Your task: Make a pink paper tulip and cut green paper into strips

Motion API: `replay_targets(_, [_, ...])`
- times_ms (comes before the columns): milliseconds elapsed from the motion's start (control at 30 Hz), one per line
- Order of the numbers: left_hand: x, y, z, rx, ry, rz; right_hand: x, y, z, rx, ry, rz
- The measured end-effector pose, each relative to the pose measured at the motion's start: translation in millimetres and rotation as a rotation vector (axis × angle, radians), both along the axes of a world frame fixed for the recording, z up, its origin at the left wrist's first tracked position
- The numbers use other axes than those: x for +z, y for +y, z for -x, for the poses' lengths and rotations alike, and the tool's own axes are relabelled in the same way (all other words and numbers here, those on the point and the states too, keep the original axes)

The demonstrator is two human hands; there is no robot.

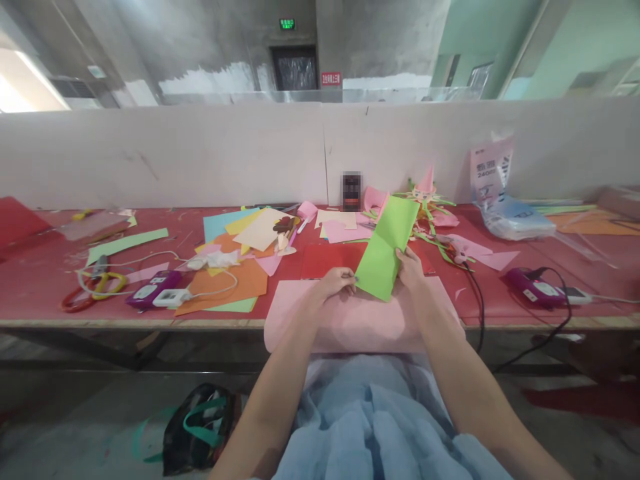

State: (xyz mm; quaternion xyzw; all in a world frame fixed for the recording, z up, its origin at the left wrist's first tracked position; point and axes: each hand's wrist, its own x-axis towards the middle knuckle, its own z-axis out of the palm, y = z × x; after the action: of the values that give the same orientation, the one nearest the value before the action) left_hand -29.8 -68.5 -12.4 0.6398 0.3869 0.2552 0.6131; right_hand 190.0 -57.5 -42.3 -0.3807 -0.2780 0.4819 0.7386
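Toward the left end of the red counter (30, 287) lie scissors (100, 268), near a purple device (153, 291) with a small white box (173, 298) just beside it. A second purple device (534, 289) sits over on the right. Behind, a pink plastic bag (491, 170) stands by the white partition (200, 153). Across the room, a green exit sign (287, 25) glows above a dark door (296, 70); a red sign (331, 79) hangs nearby. A teal-handled black bag (187, 427) rests on the floor (75, 413).
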Motion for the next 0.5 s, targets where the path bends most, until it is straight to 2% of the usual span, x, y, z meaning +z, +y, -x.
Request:
replay_targets(167, [0.1, -1.7, 0.2, -0.026, -0.002, 0.022, 3.2, -3.0, 2.0, -0.032, -0.006, 0.043])
replay_targets(367, [2.0, -4.0, 0.0, -0.031, 0.01, 0.005, -3.5, 0.9, -2.3, -0.292, -0.12, 0.138])
replay_targets(500, [2.4, -5.7, 0.8, -0.027, 0.017, 0.023, -11.3, 5.6, -4.0, -0.353, -0.157, 0.146])
